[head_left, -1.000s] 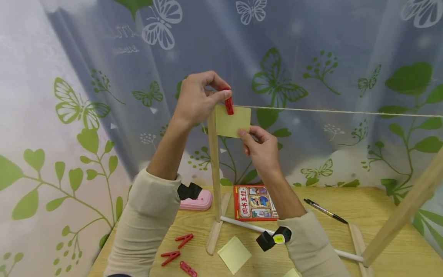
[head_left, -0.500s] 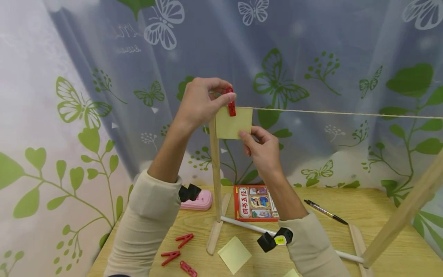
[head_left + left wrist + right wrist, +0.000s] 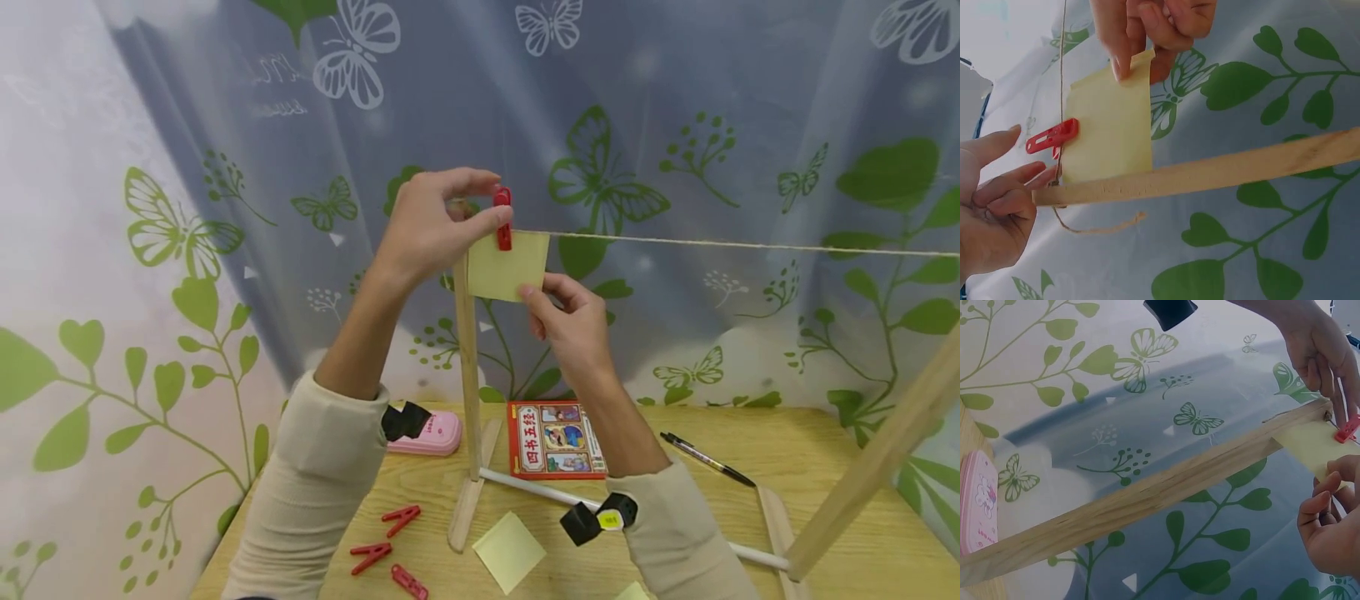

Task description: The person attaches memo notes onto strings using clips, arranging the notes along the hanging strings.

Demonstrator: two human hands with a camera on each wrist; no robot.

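A red clothespin (image 3: 505, 218) clips a yellow sticky note (image 3: 507, 268) to the string (image 3: 675, 242), close to the wooden post (image 3: 467, 358). My left hand (image 3: 431, 221) is beside the pin's upper end. In the left wrist view, the thumb and fingers of that left hand (image 3: 997, 206) are spread, and a gap shows between them and the clothespin (image 3: 1054, 135). My right hand (image 3: 573, 329) pinches the note's lower right corner between thumb and fingers. The right wrist view shows the same pinch by the right hand (image 3: 1335, 525).
Several red clothespins (image 3: 371, 557) lie at the table's front left. A sticky note pad (image 3: 510, 552) is in front of the white rod (image 3: 528, 486). Behind are a pink case (image 3: 438, 433), a red-bordered book (image 3: 555, 442) and a pen (image 3: 707, 459). Another wooden post (image 3: 877, 458) slants at right.
My left fingers have loosened from the clothespin, which now stands more upright on the string. The right hand keeps its pinch on the sticky note, nearly still.
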